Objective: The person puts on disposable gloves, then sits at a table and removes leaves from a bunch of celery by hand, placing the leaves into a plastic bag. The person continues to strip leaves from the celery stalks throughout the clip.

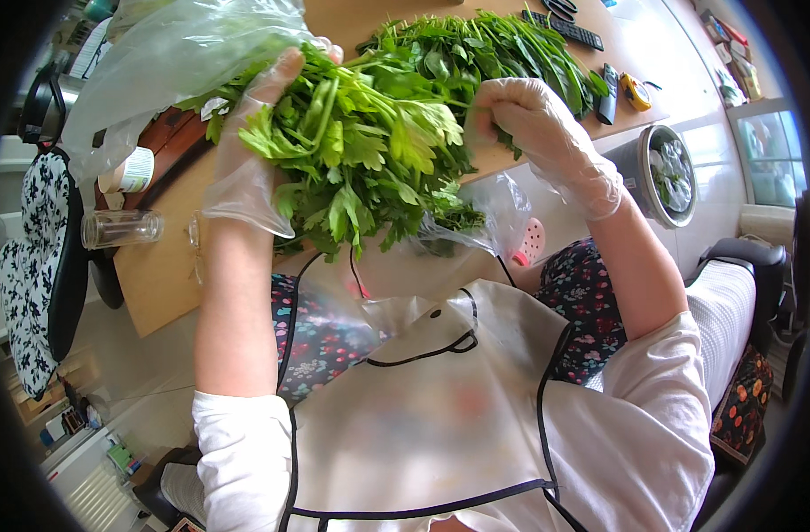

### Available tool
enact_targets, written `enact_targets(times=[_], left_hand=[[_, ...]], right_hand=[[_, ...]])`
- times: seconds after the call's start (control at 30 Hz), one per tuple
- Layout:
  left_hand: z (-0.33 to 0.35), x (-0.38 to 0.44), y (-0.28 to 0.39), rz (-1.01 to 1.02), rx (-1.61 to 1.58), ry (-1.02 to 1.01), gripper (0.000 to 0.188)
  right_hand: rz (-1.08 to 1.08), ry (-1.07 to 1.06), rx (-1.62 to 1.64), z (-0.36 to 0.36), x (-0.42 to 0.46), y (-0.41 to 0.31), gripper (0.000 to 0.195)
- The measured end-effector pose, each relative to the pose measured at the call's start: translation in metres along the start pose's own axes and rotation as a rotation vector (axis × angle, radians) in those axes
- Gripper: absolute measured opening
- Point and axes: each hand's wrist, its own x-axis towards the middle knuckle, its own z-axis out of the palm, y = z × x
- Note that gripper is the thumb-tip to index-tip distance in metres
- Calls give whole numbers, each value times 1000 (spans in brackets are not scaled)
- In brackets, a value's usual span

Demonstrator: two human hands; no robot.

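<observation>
A large bunch of leafy celery (352,139) lies across my gloved left hand (258,113), whose thumb rests over the stems and leaves. My right hand (528,123), in a clear plastic glove, is at the right edge of the bunch with its fingers curled; whether it pinches a leaf there cannot be told. Behind the celery, a pile of dark green leafy vegetables (485,53) rests on the wooden table (172,286). A translucent plastic bag (179,73) spreads to the upper left. Below the bunch, a clear bag (505,203) with green leaves hangs near my lap.
Remote controls (606,94), black scissors (560,8) and a yellow tape measure (636,92) lie at the table's right. A waste bin (671,176) holding bags stands on the floor. A glass jar (122,229), a labelled tub (135,171) and a patterned chair cushion (36,266) are at left.
</observation>
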Motion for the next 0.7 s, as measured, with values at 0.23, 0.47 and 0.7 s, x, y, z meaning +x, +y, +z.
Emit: enact_targets(times=[0.23, 0.47, 0.7], left_hand=[[-25, 0, 24, 53, -74, 247, 44], [-23, -10, 22, 115, -64, 198, 44], [-33, -13, 23, 186, -49, 176, 49]], right_hand=[[163, -98, 379, -2, -35, 16, 17], [486, -421, 204, 25, -44, 103, 27], [129, -431, -187, 48, -48, 254, 55]])
